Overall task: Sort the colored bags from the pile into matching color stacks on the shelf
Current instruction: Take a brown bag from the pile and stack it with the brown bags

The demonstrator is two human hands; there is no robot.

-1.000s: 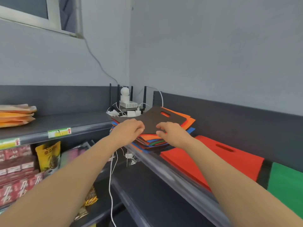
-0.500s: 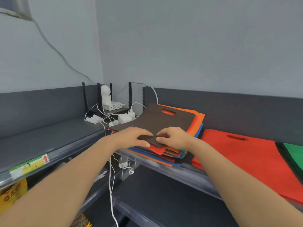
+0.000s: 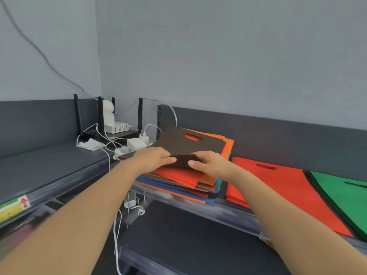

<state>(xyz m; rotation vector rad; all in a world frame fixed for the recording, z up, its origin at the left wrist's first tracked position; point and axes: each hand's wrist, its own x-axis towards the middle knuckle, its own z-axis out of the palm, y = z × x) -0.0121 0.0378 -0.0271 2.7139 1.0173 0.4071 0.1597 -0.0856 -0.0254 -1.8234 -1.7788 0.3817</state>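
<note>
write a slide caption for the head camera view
Left hand and right hand pinch the near edge of the brown bag atop the mixed pile, beside a red stack and green stack.

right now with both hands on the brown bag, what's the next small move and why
Probably lift the brown bag clear of the pile. The left hand and right hand both pinch its near edge, curled up off the red bag below, and nothing lies on it. Where it goes is unclear: only a red stack and a green stack show nearby.
</note>
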